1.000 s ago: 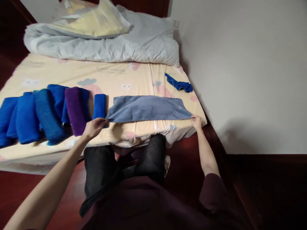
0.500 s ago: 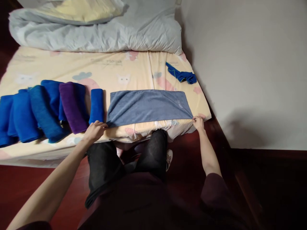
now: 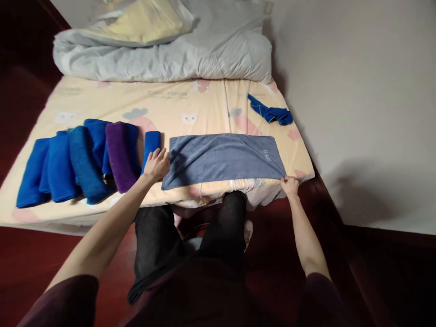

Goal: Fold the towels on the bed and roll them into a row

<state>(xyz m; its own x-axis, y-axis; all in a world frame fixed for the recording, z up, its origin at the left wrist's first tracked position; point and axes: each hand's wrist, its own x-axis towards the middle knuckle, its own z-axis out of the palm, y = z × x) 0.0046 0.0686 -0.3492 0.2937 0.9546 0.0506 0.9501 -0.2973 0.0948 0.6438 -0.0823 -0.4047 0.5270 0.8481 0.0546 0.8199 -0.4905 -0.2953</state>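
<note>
A grey-blue towel (image 3: pixel 221 159) lies spread in a long rectangle along the bed's front edge, with small lettering near its right end. My right hand (image 3: pixel 290 185) pinches its near right corner. Over by the left edge of the towel, my left hand (image 3: pixel 157 164) hovers with its fingers apart, partly covering a narrow folded blue towel (image 3: pixel 152 140). Whether its fingertips touch the grey-blue towel I cannot tell. Left of that hand are a folded purple towel (image 3: pixel 119 156), a folded teal towel (image 3: pixel 86 165) and several folded blue towels (image 3: pixel 60 168).
A crumpled blue cloth (image 3: pixel 270 112) with light green edging lies at the far right of the bed (image 3: pixel 204 102). A bunched grey quilt (image 3: pixel 163 61) runs across the back, with a yellow bundle (image 3: pixel 150 20) on top. The wall (image 3: pixel 368 100) stands close on the right.
My left hand has let go of the grey-blue towel's near left corner and moved up along its left side. My right hand still holds its corner. The whole view has shifted slightly.
</note>
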